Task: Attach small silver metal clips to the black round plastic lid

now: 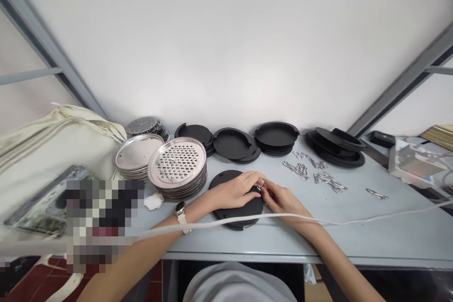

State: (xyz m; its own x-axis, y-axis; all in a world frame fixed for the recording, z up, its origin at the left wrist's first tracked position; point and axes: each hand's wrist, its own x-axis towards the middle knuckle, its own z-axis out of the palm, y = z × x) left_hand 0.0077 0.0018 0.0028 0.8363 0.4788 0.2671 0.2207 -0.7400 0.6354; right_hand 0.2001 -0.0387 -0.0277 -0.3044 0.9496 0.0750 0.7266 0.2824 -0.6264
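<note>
A black round plate (233, 217) with small slots lies on the table in front of me. Across its top rests my left hand (239, 191), thumb and fingers curled toward the plate's right edge, gripping there. My right hand (283, 199) meets it at that edge and pinches a small metal wire clip (259, 189), mostly hidden by the fingers. Loose wire clips (297, 170) lie in small groups to the right. To the left, a stack of round metal grater plates (177, 163) stands close to the black plate.
Black round trays (231, 144) stand in stacks along the wall. Plain metal discs (138, 153) are piled at left, beside a cream bag (71, 137). A white cable (339, 221) crosses in front of my forearms. A white device (417, 163) sits far right.
</note>
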